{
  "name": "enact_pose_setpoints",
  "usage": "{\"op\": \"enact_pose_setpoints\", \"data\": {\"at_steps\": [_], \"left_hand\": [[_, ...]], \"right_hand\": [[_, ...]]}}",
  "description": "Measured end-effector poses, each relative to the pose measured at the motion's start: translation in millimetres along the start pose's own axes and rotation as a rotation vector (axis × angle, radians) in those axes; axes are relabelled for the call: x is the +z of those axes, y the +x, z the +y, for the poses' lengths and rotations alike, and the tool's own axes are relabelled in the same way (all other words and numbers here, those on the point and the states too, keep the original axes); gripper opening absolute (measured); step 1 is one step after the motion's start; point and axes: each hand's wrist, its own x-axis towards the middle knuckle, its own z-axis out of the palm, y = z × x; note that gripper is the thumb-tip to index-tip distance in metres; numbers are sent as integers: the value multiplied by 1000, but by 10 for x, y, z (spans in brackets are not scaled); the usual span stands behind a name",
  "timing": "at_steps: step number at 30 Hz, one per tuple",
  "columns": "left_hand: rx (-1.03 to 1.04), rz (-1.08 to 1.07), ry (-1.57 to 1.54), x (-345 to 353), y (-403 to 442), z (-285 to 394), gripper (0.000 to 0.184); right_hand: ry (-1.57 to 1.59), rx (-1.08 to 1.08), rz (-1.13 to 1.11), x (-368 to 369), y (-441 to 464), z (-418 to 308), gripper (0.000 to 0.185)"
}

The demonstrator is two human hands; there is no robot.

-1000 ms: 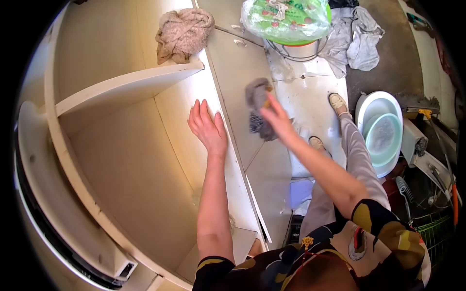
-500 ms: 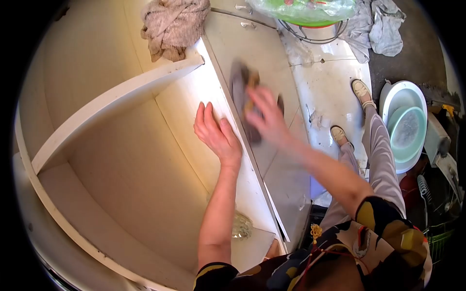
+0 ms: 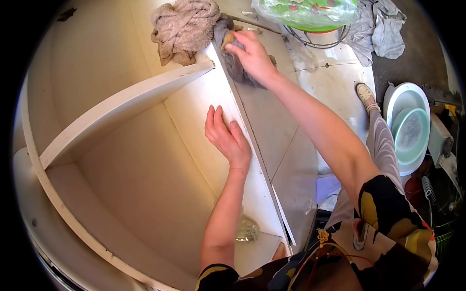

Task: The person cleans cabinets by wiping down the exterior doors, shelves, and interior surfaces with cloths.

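Right hand [image 3: 253,56] pinches a bunched gray rag [image 3: 238,72] with a yellowish-brown patch at the fingertips, rag lying at the far end of the gray panel [image 3: 272,128], right along the white cabinet edge and just beside the brown towel [image 3: 182,31]. Left hand [image 3: 227,139], nearer and to the left, holds nothing, fingers loosely extended, seemingly against the cabinet's pale inner side [image 3: 190,99], near side of the divider [image 3: 128,104]. Farther out: clear glass-like item [image 3: 248,230] near, plastic-covered green item [image 3: 306,10] far right, pale green basin [image 3: 411,133] inside white tub [image 3: 391,104] right.
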Motion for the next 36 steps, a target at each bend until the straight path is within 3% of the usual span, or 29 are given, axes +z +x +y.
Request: {"op": "enact_pose_setpoints", "data": {"at_steps": [2, 4, 7, 9, 12, 16, 19, 25, 29, 33, 36], "left_hand": [[7, 0, 4, -6, 8, 0, 41], [-8, 1, -6, 7, -4, -2, 41], [-16, -8, -9, -28, -6, 38, 41], [-44, -27, 21, -26, 1, 44, 41], [-41, -42, 6, -40, 9, 68, 42], [-50, -48, 4, -33, 27, 69, 42], [-54, -54, 5, -27, 20, 61, 42], [-57, -59, 4, -46, 47, 69, 42], [-46, -45, 13, -36, 31, 67, 43], [-63, -53, -14, -20, 27, 89, 43], [-49, -35, 11, -26, 29, 92, 43]], "right_hand": [[-41, 14, 77, 28, 17, 17, 38], [-35, 9, 9, -37, -502, -92, 40], [-39, 277, -144, -224, -1682, -367, 44], [-118, 175, -214, -350, -2014, -491, 45], [-88, 195, -153, -285, -1596, -335, 44], [-130, -89, -19, -56, -54, 118, 39], [-104, -22, 16, -38, 764, 312, 40], [-122, -91, -57, -99, -217, -46, 37], [-87, 17, -139, -152, -124, -129, 40], [-178, -48, -10, -61, 580, 152, 38], [-279, 2, 58, -122, 425, 456, 37]]}}
